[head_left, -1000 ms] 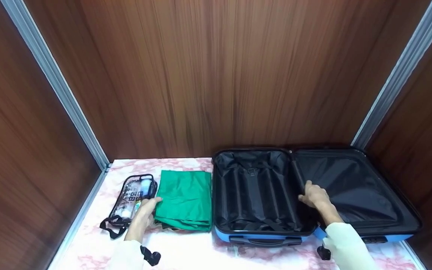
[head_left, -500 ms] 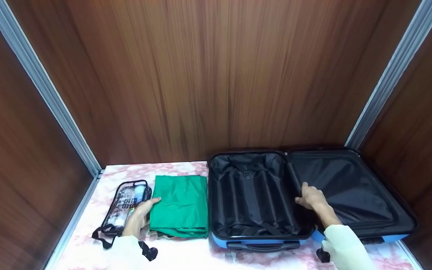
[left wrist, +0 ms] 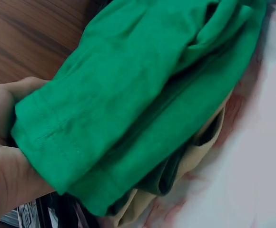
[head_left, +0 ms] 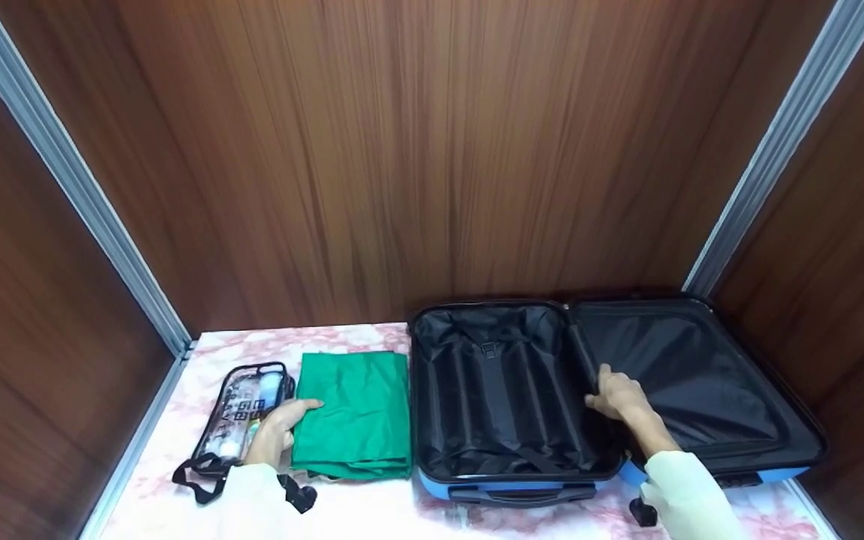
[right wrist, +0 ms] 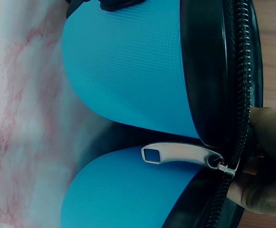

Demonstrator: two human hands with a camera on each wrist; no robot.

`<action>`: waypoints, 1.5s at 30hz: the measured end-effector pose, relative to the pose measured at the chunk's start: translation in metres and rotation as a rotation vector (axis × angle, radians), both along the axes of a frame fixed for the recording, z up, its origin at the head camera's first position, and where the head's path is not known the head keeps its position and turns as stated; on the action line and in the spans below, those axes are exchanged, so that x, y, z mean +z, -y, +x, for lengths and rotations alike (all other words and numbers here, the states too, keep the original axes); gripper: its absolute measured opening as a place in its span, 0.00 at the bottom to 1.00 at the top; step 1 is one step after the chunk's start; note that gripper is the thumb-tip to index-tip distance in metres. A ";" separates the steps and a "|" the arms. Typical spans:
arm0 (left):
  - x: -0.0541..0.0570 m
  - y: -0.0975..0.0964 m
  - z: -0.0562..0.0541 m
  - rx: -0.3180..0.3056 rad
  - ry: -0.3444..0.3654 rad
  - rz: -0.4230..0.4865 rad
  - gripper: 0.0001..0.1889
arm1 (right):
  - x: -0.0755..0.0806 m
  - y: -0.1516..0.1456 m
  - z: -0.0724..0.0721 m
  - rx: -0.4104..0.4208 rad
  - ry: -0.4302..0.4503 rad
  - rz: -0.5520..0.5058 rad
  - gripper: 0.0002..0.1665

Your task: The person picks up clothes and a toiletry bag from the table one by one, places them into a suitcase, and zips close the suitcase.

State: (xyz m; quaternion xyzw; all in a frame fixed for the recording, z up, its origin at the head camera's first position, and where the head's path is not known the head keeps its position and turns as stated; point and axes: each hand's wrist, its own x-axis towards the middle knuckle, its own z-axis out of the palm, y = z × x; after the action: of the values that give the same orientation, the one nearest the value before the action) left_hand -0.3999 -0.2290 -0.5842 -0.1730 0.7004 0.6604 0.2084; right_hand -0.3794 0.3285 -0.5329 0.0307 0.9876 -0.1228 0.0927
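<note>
At the left edge of a folded stack of green cloth point(head_left: 353, 409), my left hand point(head_left: 280, 427) lays its thumb over the top. The left wrist view shows the hand around the cloth's edge point(left wrist: 81, 142), with dark green and tan layers point(left wrist: 195, 156) beneath; some fingertips are hidden. An open blue suitcase point(head_left: 492, 405) with black lining lies flat to the right. My right hand point(head_left: 621, 394) grips its middle seam, thumb toward the left half and fingers toward the right half. The right wrist view shows a metal zipper pull point(right wrist: 181, 152) beside the fingers.
Left of the cloth lies a clear black-edged toiletry bag point(head_left: 241, 412) with bottles inside and a strap point(head_left: 199, 476). The pink-marbled table point(head_left: 372, 510) is bounded by wood-patterned panels point(head_left: 372, 165) with metal corner rails. The suitcase's right half point(head_left: 702, 375) lies near the right panel.
The head view has tilted and shifted slightly, so everything sits a little further left and lower. Both hands stay at the cloth and the suitcase seam.
</note>
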 end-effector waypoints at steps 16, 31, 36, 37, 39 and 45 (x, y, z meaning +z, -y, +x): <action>0.033 -0.017 0.002 -0.032 -0.218 0.004 0.32 | -0.006 0.001 0.000 -0.017 -0.016 -0.021 0.45; 0.076 -0.038 0.009 -0.015 -0.350 -0.041 0.29 | -0.005 0.000 0.001 -0.012 -0.010 -0.032 0.46; 0.090 -0.043 0.012 0.006 -0.392 -0.056 0.26 | -0.004 -0.002 0.002 -0.020 -0.021 -0.036 0.44; 0.093 -0.044 0.013 0.005 -0.403 -0.053 0.26 | -0.004 -0.002 0.002 -0.021 -0.023 -0.036 0.44; 0.097 -0.045 0.015 0.006 -0.420 -0.048 0.27 | -0.003 -0.002 0.002 -0.024 -0.025 -0.033 0.45; 0.112 -0.047 0.023 0.014 -0.469 -0.059 0.28 | -0.003 -0.001 0.002 -0.021 -0.059 -0.030 0.43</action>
State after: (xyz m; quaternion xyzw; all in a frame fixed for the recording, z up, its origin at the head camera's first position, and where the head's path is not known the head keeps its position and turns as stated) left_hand -0.3773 -0.1825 -0.4723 -0.0258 0.7474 0.6632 0.0303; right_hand -0.3779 0.3294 -0.5354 0.0361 0.9876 -0.1394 0.0625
